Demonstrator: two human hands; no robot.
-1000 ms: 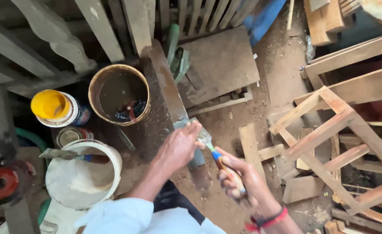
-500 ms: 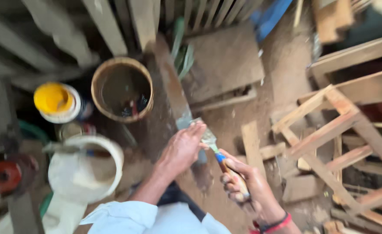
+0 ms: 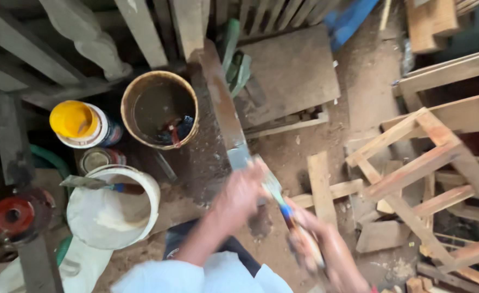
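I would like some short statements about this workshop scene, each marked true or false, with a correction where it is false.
1. The left hand rests on a long dark wooden plank. True.
2. The right hand holds a brush with a blue band on the handle. True.
3. The white bucket holds red paint. False: its contents look white or cream.
4. A container with a yellow lid stands to the left of the brown bucket. True.
5. The brown bucket is tipped over on its side. False: it stands upright, with dark liquid inside.
6. The wooden frame lies on a table. False: it lies on the dirt floor.
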